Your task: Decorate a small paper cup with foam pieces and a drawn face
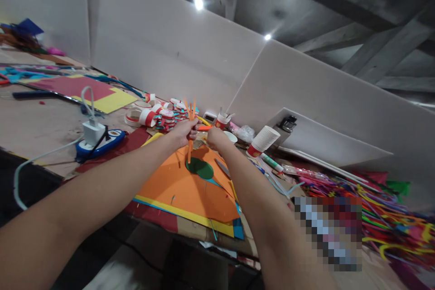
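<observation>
My left hand (pixel 186 132) is closed around several narrow orange paper strips (pixel 189 152), which stick out above and below the fingers. Close beside it, my right hand (pixel 217 137) is curled, its fingers mostly hidden behind the back of the hand. An orange piece (pixel 205 128) shows at its fingertips; its kind is unclear. Under both hands lies a stack of coloured sheets with an orange sheet (pixel 166 181) on top. A dark green rounded cut-out (pixel 200 169) rests on that sheet below the strips. Part of a grey blade (pixel 222 167) lies by my right forearm.
Red-and-white paper cup pieces (pixel 146 117) stand behind my left hand. To the right are a stack of paper cups (pixel 263 141) and colourful pipe cleaners (pixel 374 208). A white charger (pixel 93 132) with a cable sits on a blue-edged object (pixel 115 138) at left. White panels (pixel 170 41) border the table's back.
</observation>
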Motion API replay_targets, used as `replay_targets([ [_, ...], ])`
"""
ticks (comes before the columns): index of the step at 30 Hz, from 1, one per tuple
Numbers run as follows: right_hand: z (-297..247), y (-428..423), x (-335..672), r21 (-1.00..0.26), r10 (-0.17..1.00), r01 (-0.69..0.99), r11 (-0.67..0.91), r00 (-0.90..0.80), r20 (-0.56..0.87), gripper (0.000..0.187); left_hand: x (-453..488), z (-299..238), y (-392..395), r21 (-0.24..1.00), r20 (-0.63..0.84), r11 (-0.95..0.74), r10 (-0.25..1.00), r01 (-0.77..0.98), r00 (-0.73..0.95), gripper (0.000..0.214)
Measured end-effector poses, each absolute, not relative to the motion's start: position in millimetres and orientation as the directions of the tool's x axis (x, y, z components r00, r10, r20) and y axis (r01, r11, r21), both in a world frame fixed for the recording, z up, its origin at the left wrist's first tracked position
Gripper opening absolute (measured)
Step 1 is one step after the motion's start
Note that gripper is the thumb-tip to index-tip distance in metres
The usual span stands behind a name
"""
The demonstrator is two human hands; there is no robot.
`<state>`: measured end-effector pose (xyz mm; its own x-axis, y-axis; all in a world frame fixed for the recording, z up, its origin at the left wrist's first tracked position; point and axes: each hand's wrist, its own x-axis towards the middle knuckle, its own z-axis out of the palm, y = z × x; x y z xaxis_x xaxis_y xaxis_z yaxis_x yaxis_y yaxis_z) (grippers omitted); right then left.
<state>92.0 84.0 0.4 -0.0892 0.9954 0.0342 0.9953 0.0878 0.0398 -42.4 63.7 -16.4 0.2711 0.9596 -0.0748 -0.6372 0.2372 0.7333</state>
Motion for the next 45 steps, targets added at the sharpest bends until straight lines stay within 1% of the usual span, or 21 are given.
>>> replay_targets([
  [2,14.7,79.7,96.0,-0.052,0.988,0.993,0.102,-0.095,0.124,0.019,-43.6,-16.8,63.9,0.741,-0.066,0.217,0.965,-0.635,0.252,0.022],
  [3,22.2,77.0,98.0,-0.101,0.979,0.988,0.115,-0.095,0.180,0.018,-43.9,-17.0,63.7,0.745,-0.060,0.206,0.968,-0.635,0.243,0.022],
  [5,35.8,70.6,101.1,-0.178,0.957,0.974,0.143,-0.090,0.276,0.023,-43.4,-17.1,62.8,0.749,-0.048,0.187,0.972,-0.636,0.230,0.023],
  [6,41.1,67.4,102.1,-0.246,0.947,0.956,0.161,-0.079,0.312,0.024,-42.7,-17.1,62.1,0.750,-0.042,0.181,0.973,-0.637,0.227,0.024],
  [7,45.2,64.3,102.6,-0.348,0.938,0.919,0.187,-0.062,0.341,0.023,-41.7,-16.9,61.3,0.750,-0.033,0.178,0.972,-0.637,0.233,0.025],
  [8,48.1,61.5,102.6,-0.469,0.934,0.857,0.216,-0.041,0.356,0.020,-40.6,-16.5,60.4,0.749,-0.020,0.179,0.969,-0.638,0.247,0.026],
  [10,50.9,57.2,101.5,-0.701,0.936,0.664,0.261,0.003,0.351,0.012,-38.3,-15.3,57.9,0.748,0.009,0.196,0.953,-0.634,0.304,0.028],
  [11,51.5,55.9,100.6,-0.773,0.941,0.575,0.269,0.015,0.338,0.010,-37.2,-14.5,56.4,0.747,0.022,0.213,0.939,-0.630,0.344,0.029],
  [12,51.7,55.1,99.5,-0.811,0.945,0.521,0.267,0.021,0.325,0.010,-36.4,-13.8,54.8,0.744,0.035,0.236,0.921,-0.625,0.389,0.029],
  [16,53.0,55.5,94.6,-0.841,0.948,0.474,0.260,0.040,0.315,0.006,-35.2,-12.3,50.0,0.733,0.057,0.314,0.855,-0.603,0.515,0.027],
  [19,52.6,58.3,89.9,-0.859,0.949,0.445,0.255,0.058,0.311,0.006,-36.1,-12.9,49.9,0.730,0.061,0.332,0.839,-0.597,0.541,0.025],
  [23,47.6,62.7,86.0,-0.865,0.939,0.425,0.268,0.084,0.333,0.007,-38.4,-13.7,52.0,0.710,0.105,0.356,0.800,-0.608,0.591,0.021],
  [25,45.2,63.1,87.1,-0.854,0.923,0.432,0.291,0.109,0.370,0.014,-39.4,-14.4,52.9,0.721,0.100,0.351,0.800,-0.597,0.591,0.016],
  [28,44.4,60.2,92.1,-0.815,0.869,0.441,0.376,0.138,0.475,0.031,-39.7,-16.7,53.8,0.751,0.111,0.331,0.789,-0.571,0.604,0.015],
  [31,45.4,55.1,97.2,-0.764,0.836,0.466,0.445,0.090,0.542,0.038,-38.9,-19.3,53.9,0.768,0.129,0.323,0.768,-0.553,0.627,0.014],
  [34,44.6,51.3,98.8,-0.743,0.850,0.506,0.439,0.034,0.526,0.033,-37.2,-20.3,52.1,0.802,0.147,0.293,0.748,-0.521,0.647,0.018],
  [38,40.1,52.7,99.2,-0.810,0.889,0.460,0.364,0.088,0.450,0.022,-35.3,-19.5,48.1,0.856,0.151,0.245,0.724,-0.456,0.673,0.028],
  [41,37.3,56.7,102.6,-0.825,0.882,0.436,0.360,0.128,0.453,0.020,-34.6,-20.0,46.9,0.884,0.149,0.218,0.708,-0.414,0.691,0.033],
  [45,35.7,57.5,108.9,-0.834,0.881,0.414,0.364,0.137,0.452,0.021,-34.0,-22.2,48.1,0.901,0.152,0.193,0.699,-0.389,0.699,0.034],
])
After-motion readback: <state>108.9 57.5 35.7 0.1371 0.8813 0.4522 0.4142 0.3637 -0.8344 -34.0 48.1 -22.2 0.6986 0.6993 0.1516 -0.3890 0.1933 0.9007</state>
